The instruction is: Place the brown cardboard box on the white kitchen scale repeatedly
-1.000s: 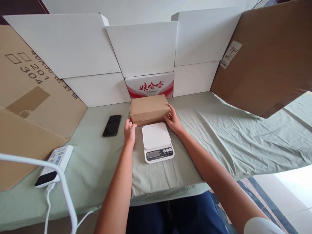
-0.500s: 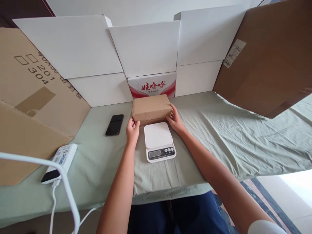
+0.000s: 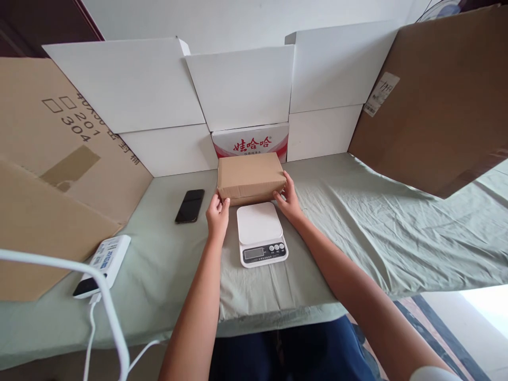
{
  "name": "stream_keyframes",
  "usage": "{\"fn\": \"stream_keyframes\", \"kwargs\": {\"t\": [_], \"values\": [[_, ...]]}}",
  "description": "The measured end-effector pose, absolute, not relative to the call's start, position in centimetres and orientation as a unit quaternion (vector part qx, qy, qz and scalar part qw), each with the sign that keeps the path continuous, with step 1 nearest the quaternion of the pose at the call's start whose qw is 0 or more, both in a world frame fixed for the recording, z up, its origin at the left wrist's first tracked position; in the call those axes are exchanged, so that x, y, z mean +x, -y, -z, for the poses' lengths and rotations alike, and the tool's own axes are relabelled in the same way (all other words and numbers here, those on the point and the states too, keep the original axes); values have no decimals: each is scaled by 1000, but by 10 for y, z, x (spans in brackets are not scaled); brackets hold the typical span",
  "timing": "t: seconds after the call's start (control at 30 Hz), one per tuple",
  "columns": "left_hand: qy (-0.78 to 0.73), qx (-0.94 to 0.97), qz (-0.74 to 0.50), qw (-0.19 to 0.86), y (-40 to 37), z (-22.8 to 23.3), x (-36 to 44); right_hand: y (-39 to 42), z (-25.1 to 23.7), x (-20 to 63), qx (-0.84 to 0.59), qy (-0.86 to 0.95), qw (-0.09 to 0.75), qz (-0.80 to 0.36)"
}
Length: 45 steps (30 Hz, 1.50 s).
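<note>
"Looking at the cardboard box point(image 3: 252, 177) first: can you see inside?"

"No, every face that shows is closed, so its contents are hidden."

"How does it look?"

"Plain brown, low and oblong, with a long crease across the front face. It sits just beyond the white scale point(image 3: 260, 225) and in front of the red-and-white carton point(image 3: 252, 143). I can't tell whether its underside touches the cloth-covered surface point(image 3: 170, 296)."

"And the hands?"

"Both are on it. The left hand point(image 3: 218, 214) has its fingers bent against the left front corner, thumb up at the front. The right hand point(image 3: 290, 200) wraps the right end, fingers along the side and thumb at the front edge. The box is clamped between them."

"Arms?"

"Both reach forward, one on each side of the scale; the right forearm slants inward."

"What lies farther out?"

"A black phone point(image 3: 190, 206) flat to the left, then a white power strip point(image 3: 107, 259) near the large printed carton point(image 3: 24, 132). White boxes point(image 3: 240, 87) line the back, and a big brown box point(image 3: 432, 100) stands at the right. I can't see into any of those."
</note>
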<state>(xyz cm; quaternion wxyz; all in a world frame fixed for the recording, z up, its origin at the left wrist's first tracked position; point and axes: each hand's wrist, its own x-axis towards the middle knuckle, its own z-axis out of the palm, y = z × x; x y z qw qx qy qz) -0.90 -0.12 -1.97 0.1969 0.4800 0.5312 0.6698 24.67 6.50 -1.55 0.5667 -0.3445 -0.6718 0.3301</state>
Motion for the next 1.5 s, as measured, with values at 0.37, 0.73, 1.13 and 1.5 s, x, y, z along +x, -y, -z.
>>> {"fn": "stream_keyframes", "kwargs": {"t": [0.37, 0.73, 1.13, 1.5], "values": [[-524, 495, -674, 163, 19, 7, -3, -51, 5, 248, -342, 675, 595, -271], [-549, 469, -673, 161, 65, 7, 8, -14, -3, 257, -346, 683, 586, -265], [-585, 415, -670, 190, 132, 21, 21, 47, 9, 271, -356, 700, 559, -268], [-580, 407, -677, 196, 138, 30, 23, 52, 15, 273, -358, 693, 565, -269]]}}
